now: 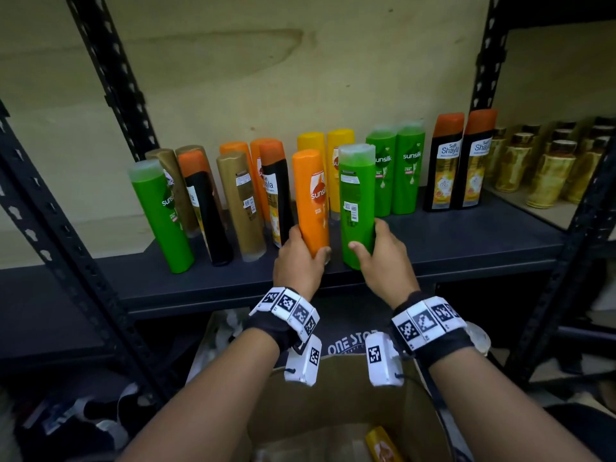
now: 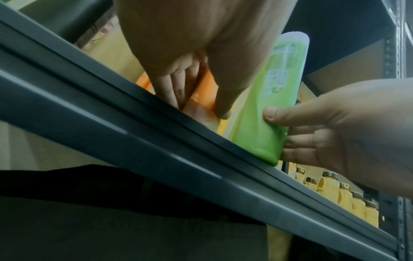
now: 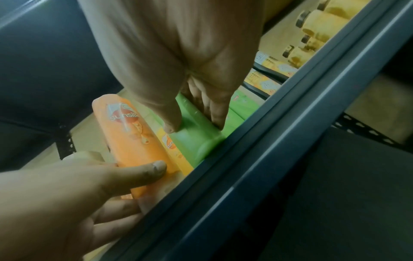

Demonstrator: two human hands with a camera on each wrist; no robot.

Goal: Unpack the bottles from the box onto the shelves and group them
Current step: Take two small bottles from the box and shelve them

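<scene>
Left hand (image 1: 297, 261) grips orange bottle (image 1: 313, 201); right hand (image 1: 383, 261) grips green bottle (image 1: 356, 201)

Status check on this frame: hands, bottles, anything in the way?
Left hand grips orange bottle; right hand grips green bottle. Both upright at shelf front edge. Green pair stands behind, nothing blocking.

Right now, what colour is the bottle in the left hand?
Orange bottle, clearest in the head view.

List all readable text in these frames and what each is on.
"sunsilk": orange bottle in left hand
"sunsilk": shelved green bottles
"Shayla": black bottles
"ONE STO", cut off: dark bag
Green bottle in right hand: back label unreadable.
</scene>
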